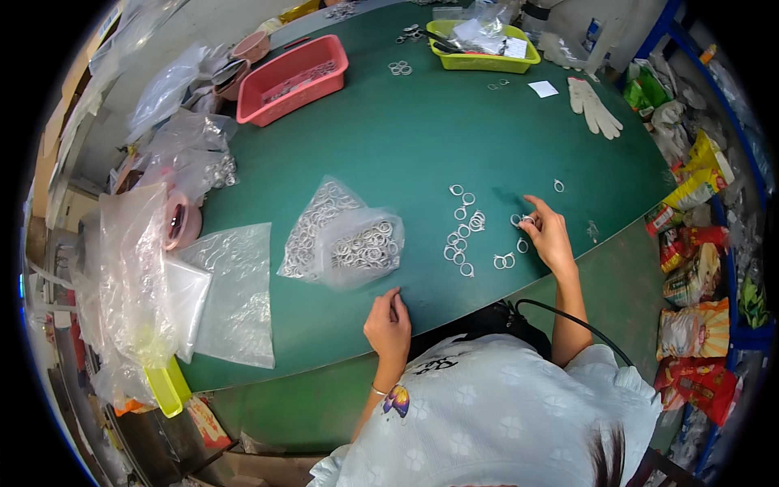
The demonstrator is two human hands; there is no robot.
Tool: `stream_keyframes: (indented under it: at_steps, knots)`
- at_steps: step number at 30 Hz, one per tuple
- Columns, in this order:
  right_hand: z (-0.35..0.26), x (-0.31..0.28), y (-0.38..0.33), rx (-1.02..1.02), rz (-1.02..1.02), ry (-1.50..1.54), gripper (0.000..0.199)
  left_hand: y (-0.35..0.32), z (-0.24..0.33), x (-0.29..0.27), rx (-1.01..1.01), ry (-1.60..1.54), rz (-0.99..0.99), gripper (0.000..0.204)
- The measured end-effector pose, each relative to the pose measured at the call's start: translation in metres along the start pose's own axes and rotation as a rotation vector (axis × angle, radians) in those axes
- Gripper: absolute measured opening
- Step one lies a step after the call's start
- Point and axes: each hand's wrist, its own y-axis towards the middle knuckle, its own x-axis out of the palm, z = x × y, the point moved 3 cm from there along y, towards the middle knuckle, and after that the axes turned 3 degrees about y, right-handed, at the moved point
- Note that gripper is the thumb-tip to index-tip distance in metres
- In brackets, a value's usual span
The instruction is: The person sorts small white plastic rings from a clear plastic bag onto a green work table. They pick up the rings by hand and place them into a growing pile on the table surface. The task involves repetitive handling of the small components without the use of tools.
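My right hand is over the table, right of the loose rings, its thumb and fingers closed on a small silver metal ring; the index finger sticks out a little. Another silver ring lies beside the fingertips. Just left of that hand is a loose group of silver rings, some with a small tab. Below are a few more rings. My left hand rests at the near table edge, fingers curled, with nothing visible in it. Ahead of it sits a clear plastic bag full of such rings.
Flat empty plastic bags lie at the left. A red basket with metal parts and a yellow-green basket stand at the far side. A white glove lies far right. Colourful packages fill the shelf at the right.
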Motion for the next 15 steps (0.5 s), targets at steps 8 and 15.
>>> stream_keyframes:
  at_steps: [8, 15]
  knots:
    - [0.013, 0.006, -0.005, -0.132, -0.059, -0.260, 0.037, 0.000, 0.002, 0.001, 0.027, -0.023, 0.014, 0.012]
    - [0.002, 0.019, -0.002, -0.173, 0.002, -0.308, 0.021, 0.000, -0.001, 0.000, 0.022, -0.011, 0.014, 0.012]
